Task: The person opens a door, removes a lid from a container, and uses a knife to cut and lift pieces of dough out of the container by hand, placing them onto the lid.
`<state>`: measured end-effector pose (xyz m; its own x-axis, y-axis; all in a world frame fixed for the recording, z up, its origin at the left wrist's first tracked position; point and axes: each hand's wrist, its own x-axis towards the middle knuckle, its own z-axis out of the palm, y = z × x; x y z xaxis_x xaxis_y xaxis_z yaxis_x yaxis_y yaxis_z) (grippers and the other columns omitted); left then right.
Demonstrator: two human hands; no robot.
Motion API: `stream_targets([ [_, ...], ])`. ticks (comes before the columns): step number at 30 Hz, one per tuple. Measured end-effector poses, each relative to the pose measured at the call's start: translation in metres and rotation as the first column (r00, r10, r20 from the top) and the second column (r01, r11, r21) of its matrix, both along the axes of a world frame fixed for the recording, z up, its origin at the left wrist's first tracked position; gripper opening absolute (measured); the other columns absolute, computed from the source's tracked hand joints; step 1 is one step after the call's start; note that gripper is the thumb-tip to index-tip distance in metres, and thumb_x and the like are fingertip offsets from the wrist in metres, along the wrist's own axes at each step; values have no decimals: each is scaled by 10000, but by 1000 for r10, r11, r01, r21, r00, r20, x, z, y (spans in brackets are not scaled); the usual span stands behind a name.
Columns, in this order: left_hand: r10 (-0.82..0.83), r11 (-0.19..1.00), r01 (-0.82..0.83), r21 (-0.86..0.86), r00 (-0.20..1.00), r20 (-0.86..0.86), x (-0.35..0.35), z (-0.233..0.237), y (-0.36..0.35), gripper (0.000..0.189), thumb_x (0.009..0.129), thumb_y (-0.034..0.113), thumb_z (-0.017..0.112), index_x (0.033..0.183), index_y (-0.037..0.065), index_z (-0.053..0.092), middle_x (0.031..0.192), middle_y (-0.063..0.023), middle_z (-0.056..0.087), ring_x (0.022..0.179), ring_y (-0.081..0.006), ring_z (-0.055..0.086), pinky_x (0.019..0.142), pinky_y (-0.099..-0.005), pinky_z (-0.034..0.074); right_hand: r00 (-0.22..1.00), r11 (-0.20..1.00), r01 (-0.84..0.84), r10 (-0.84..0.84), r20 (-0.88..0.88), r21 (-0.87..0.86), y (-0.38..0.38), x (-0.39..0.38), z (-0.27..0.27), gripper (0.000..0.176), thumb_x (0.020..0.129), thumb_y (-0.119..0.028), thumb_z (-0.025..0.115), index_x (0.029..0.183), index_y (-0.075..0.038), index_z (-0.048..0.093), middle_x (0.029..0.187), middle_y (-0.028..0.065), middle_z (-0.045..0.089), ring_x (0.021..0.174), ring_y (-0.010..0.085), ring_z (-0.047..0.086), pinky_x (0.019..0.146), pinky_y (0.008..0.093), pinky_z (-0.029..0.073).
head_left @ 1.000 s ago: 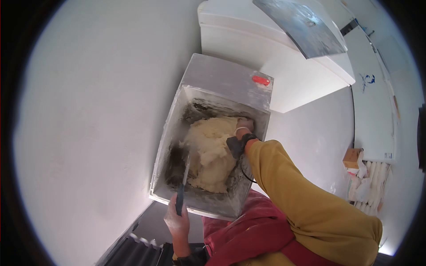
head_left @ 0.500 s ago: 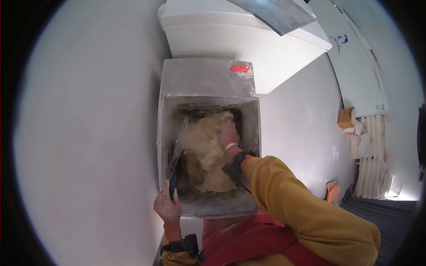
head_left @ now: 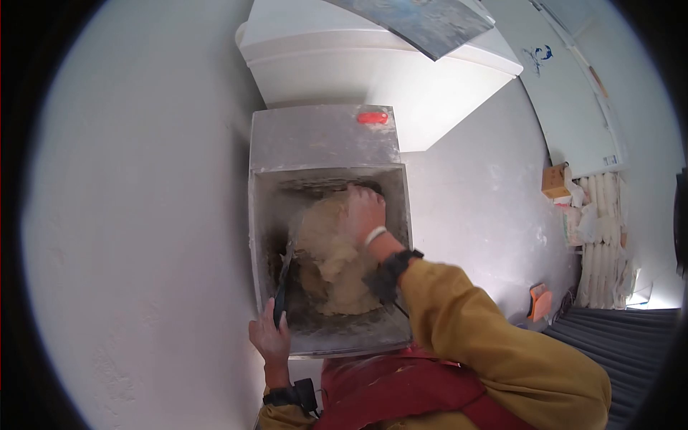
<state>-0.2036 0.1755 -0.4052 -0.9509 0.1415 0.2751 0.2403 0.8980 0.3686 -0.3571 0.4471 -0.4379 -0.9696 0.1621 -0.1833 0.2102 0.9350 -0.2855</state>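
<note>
A large mass of pale dough lies inside a deep metal bin, its surface rough and folded. My left hand, at the bin's left front edge, is closed round the dark handle of a knife. The long blade reaches into the bin along the dough's left side. My right hand is in the bin at the far right part of the dough, with curled fingers gripping it. The fingertips are partly hidden.
Behind the bin's flat metal top, with a red object on it, stands a white chest bearing a grey sheet. To the right are an orange object, stacked white sacks and a cardboard box.
My right hand has drawn slightly nearer and its curled fingers now show over the dough's far edge. The knife blade sits lower along the dough. The view has shifted a little.
</note>
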Motion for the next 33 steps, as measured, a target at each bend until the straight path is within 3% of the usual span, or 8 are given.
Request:
stream_targets([
  [4, 7, 1000, -6, -30, 1000, 28, 14, -2, -6, 419, 730, 103, 706, 1123, 49, 570, 776, -99, 594, 642, -268, 531, 607, -366, 380, 921, 995, 22, -60, 386, 101, 20, -36, -33, 647, 805, -441, 531, 1320, -70, 407, 1300, 169, 441, 1241, 321, 366, 1013, 488, 277],
  [10, -8, 1000, 8, -1, 1000, 25, 16, -4, -4, 412, 743, 113, 700, 1125, 32, 567, 771, -98, 592, 667, -256, 540, 635, -365, 381, 886, 950, 307, -263, 381, -59, 22, -44, -82, 673, 747, -518, 546, 1271, -101, 475, 1330, 214, 400, 1232, 358, 374, 1022, 483, 278],
  [13, 11, 1000, -11, 29, 1000, 24, 15, -4, -4, 414, 751, 109, 693, 1135, 27, 563, 757, -93, 587, 650, -248, 536, 627, -358, 374, 883, 961, 273, -239, 404, -28, 19, -49, -85, 656, 723, -490, 565, 1258, -117, 493, 1348, 234, 360, 1255, 379, 334, 1019, 501, 273],
  [16, 49, 999, -49, 5, 999, 19, 18, -5, -2, 411, 761, 103, 683, 1142, 16, 557, 752, -93, 585, 629, -240, 533, 613, -346, 366, 937, 962, 262, -273, 217, 80, 3, -40, -98, 616, 729, -416, 561, 1245, -86, 496, 1363, 237, 329, 1287, 419, 255, 1013, 533, 270],
  [19, 46, 999, -45, 30, 999, -20, 16, -11, -4, 398, 773, 100, 673, 1140, 4, 552, 759, -95, 588, 617, -239, 532, 600, -338, 362, 960, 963, 267, -269, 77, 34, -12, -24, -106, 591, 740, -365, 544, 1243, -61, 490, 1377, 209, 321, 1307, 463, 171, 1015, 560, 253],
  [25, 43, 999, -43, 10, 998, -43, 16, -8, -3, 347, 795, 106, 657, 1106, -8, 553, 836, -113, 615, 629, -248, 541, 589, -343, 366, 964, 988, 79, -109, 241, 130, -35, -13, -80, 588, 744, -314, 600, 1258, -47, 494, 1448, 119, 245, 1327, 492, 80, 1010, 563, 258],
  [28, 53, 998, -52, 18, 998, -46, 16, -8, -2, 317, 804, 110, 648, 1079, -18, 555, 893, -125, 626, 630, -252, 542, 593, -341, 371, 976, 992, 102, -113, 189, 68, -47, 2, -74, 554, 754, -287, 559, 1248, -47, 484, 1359, 125, 348, 1292, 486, 189, 975, 593, 295],
  [33, 61, 998, -62, -17, 997, -45, 18, -10, -2, 295, 813, 115, 640, 1059, -25, 556, 991, -131, 630, 648, -257, 549, 601, -341, 381, 967, 998, -50, 58, 248, -37, -34, 10, -71, 508, 715, -272, 611, 1167, -51, 537, 1212, 142, 499, 1097, 407, 460, 907, 495, 386],
])
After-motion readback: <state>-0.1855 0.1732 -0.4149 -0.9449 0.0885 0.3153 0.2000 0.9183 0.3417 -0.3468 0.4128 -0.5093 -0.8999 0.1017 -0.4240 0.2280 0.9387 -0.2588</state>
